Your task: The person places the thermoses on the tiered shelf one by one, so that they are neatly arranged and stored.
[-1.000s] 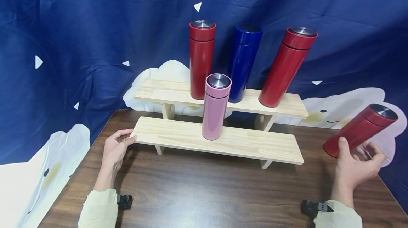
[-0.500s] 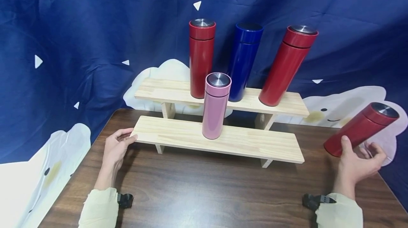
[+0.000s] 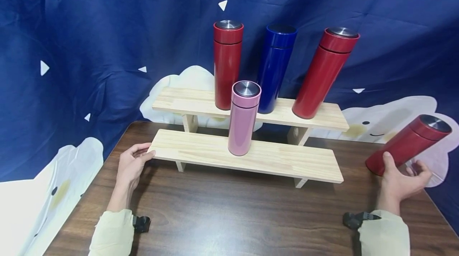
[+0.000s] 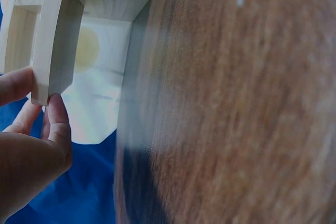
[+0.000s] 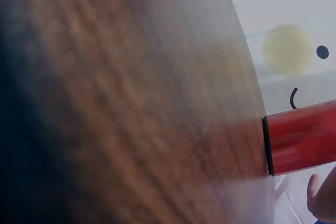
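In the head view my left hand (image 3: 132,166) pinches the left end of the lower wooden shelf (image 3: 201,150). The left wrist view shows the thumb on one face of that board (image 4: 42,51) and fingertips (image 4: 59,108) on the other. At the right, a red thermos bottle (image 3: 407,144) stands on the table. Beside it is my right hand (image 3: 405,182), its thumb overlapping the bottle's side and its other fingers loosely bent. In the right wrist view a fingertip (image 5: 313,187) shows just off the red bottle's (image 5: 302,139) side.
A pink thermos (image 3: 244,122) stands on the lower shelf. On the upper shelf (image 3: 183,100) are a left red thermos (image 3: 227,69), a blue thermos (image 3: 276,71) and a right red thermos (image 3: 324,75). Behind the brown table (image 3: 229,216) hangs a blue curtain (image 3: 125,29).
My right hand has shifted very slightly beside the red thermos bottle. The left hand keeps its pinch on the shelf, and the bottles stand as before.
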`<move>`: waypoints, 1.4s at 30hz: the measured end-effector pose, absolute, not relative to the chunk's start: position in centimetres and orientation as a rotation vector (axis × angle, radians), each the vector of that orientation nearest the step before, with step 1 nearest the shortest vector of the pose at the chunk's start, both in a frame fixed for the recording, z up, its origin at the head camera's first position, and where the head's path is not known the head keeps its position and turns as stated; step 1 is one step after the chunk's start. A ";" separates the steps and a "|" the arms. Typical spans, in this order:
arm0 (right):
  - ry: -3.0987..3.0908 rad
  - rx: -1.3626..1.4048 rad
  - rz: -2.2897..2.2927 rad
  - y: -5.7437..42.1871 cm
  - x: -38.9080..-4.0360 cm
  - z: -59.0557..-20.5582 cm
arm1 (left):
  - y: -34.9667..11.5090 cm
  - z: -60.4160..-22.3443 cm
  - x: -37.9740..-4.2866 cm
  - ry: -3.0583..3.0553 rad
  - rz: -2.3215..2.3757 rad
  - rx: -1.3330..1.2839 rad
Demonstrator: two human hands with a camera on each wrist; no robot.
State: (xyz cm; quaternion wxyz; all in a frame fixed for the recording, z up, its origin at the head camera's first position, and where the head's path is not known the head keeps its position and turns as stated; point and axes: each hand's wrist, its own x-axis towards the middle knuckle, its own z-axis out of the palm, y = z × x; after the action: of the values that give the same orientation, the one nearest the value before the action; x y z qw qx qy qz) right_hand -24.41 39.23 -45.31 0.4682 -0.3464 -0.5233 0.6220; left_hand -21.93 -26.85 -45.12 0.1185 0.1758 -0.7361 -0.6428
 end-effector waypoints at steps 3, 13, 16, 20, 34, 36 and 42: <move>-1.256 -0.840 1.571 39.2 -24.5 -45.2 | -26.9 -45.2 -22.0 -2.146 -1.888 0.512; -1.139 -0.790 1.752 40.3 -25.2 -46.2 | -26.9 -45.1 -21.9 -2.156 -1.877 0.533; -1.144 -0.804 1.779 40.4 -25.3 -46.4 | -26.9 -45.1 -21.9 -2.156 -1.881 0.528; -1.126 -0.793 1.802 40.3 -25.7 -46.4 | -26.9 -45.0 -21.9 -2.147 -1.888 0.530; -1.176 -0.782 1.783 40.6 -26.4 -46.6 | -27.0 -45.3 -22.0 -2.139 -1.889 0.535; -1.187 -0.795 1.766 40.6 -26.5 -46.6 | -27.0 -45.3 -22.0 -2.135 -1.895 0.533; -1.241 -0.837 1.718 40.6 -26.3 -46.6 | -26.9 -45.3 -22.1 -2.128 -1.899 0.530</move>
State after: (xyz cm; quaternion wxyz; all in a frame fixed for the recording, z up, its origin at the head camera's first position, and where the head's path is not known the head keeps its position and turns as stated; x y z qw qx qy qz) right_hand -26.30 40.63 -46.55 0.4182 -0.3336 -0.4947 0.6849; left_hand -22.08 -26.91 -45.28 0.1201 0.1813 -0.7284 -0.6498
